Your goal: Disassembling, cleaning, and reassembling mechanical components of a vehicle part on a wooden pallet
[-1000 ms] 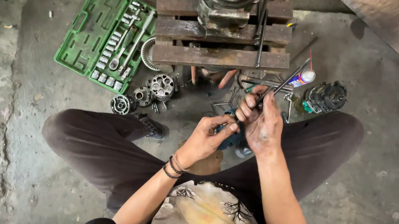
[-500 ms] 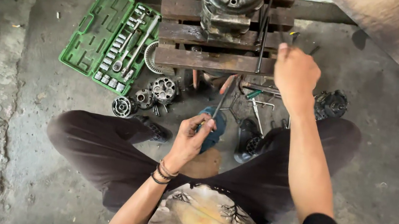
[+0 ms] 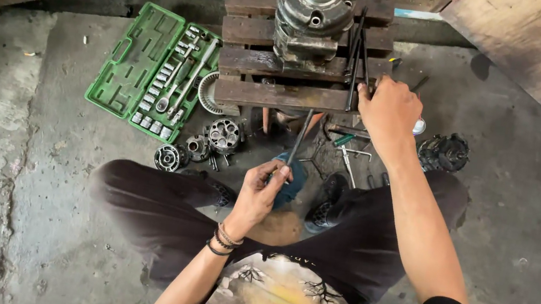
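Left hand [image 3: 263, 188] was clamped round a thin dark rod [image 3: 299, 137], holding it upright over the lap, just beside a blue rag [image 3: 293, 181]. Right hand [image 3: 388, 109] was stretched out to the wooden pallet [image 3: 272, 93], fingers closed at the long black rods [image 3: 359, 50] leaning against the grey machine housing [image 3: 313, 10]; probably gripping one, but the fingertips were hidden so I couldn't confirm.

Risks: that housing sat heavy on narrow slats, so a tug on the rods could rock it or knock the others loose onto the feet. The upright rod could slip from a one-handed grip.

Green socket case [image 3: 154, 72] lay open on the concrete: right half packed with sockets and a ratchet, left half showed bare moulded slots. Round metal parts [image 3: 223, 135] sat loose beside it, not in anything.
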